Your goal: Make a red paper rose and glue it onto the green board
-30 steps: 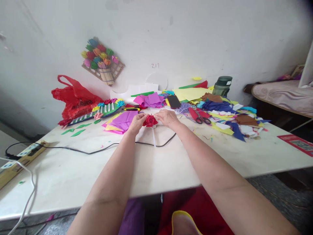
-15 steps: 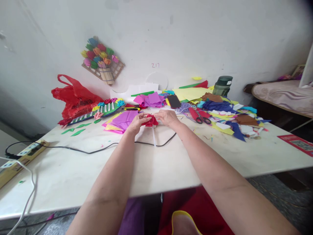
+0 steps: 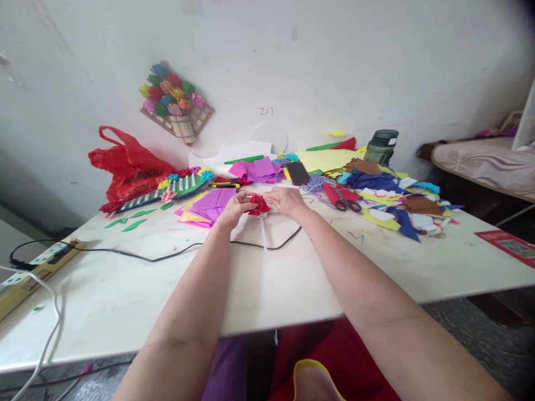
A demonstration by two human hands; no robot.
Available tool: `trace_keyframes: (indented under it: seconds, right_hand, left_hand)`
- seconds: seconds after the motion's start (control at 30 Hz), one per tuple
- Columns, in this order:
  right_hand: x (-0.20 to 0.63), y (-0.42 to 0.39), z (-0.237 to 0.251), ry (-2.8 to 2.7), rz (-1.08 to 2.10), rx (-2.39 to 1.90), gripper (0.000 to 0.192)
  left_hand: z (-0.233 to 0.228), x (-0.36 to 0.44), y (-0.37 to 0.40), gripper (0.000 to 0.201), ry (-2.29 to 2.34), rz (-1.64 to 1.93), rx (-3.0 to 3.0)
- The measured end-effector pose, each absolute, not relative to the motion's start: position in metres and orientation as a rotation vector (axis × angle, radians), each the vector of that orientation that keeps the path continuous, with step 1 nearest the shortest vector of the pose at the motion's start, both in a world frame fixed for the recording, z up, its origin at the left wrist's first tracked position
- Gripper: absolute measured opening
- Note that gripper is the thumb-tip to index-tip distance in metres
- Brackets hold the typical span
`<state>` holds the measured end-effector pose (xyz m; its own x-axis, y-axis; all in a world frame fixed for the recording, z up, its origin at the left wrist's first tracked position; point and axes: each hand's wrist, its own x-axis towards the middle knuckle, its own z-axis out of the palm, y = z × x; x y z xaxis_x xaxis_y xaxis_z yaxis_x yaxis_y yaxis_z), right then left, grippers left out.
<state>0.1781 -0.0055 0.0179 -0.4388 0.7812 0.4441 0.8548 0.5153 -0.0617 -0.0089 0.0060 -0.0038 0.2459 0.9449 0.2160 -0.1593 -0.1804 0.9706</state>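
Between my two hands is a red crepe-paper flower (image 3: 258, 205) with ruffled petals. My left hand (image 3: 236, 208) is closed, its thumb and fingers pinching the flower from the left. On the other side, my right hand (image 3: 286, 200) has its fingers pressed together by the flower's upper right edge. A thin pale line shows between the fingertips, too small to name. Just below the flower, a whitish translucent stick (image 3: 263, 234) points toward me, and a black cord (image 3: 276, 248) passes under it. What it joins is hidden by the flower and hands.
Purple and yellow paper sheets (image 3: 211, 207) lie left, near a utility knife (image 3: 226, 185). Scissors (image 3: 346, 201), a phone (image 3: 298, 173), and paper scraps (image 3: 401, 195) are on the right. A flower-trimmed green panel (image 3: 184, 188) leans on a red bag (image 3: 125, 170). A power strip (image 3: 37, 267) sits far left.
The red flower has turned between my fingers and now shows a rounder, fuller face. Both hands stay in nearly the same place.
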Motion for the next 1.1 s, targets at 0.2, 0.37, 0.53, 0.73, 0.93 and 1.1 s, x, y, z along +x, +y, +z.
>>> trace_keyframes:
  seconds: [0.2, 0.37, 0.53, 0.73, 0.93, 1.1]
  right_hand:
    - [0.1775, -0.0083, 0.0191, -2.318, -0.237, -1.337, 0.036]
    - [0.1765, -0.0099, 0.0207, -2.276, -0.231, -1.418, 0.036]
    - [0.1752, -0.0121, 0.0237, -2.302, -0.215, -1.399, 0.033]
    - [0.1766, -0.0103, 0.0216, -2.321, -0.24, -1.325, 0.034]
    - [0.1795, -0.007, 0.0182, -2.32, -0.311, -1.336, 0.037]
    - [0.179, -0.0087, 0.0203, -2.297, -0.32, -1.353, 0.037]
  left_hand:
    - [-0.0035, -0.0079, 0.0059, 0.039, 0.812, 1.233, 1.35]
    - [-0.0043, -0.0087, 0.0063, 0.039, 0.825, 1.242, 1.368]
    - [-0.0048, -0.009, 0.0069, 0.039, 0.83, 1.247, 1.365]
    - [-0.0049, -0.0094, 0.0078, 0.037, 0.822, 1.247, 1.377]
    - [-0.0035, -0.0105, 0.0063, 0.036, 0.837, 1.26, 1.383]
    - [-0.0038, -0.0108, 0.0064, 0.041, 0.836, 1.27, 1.372]
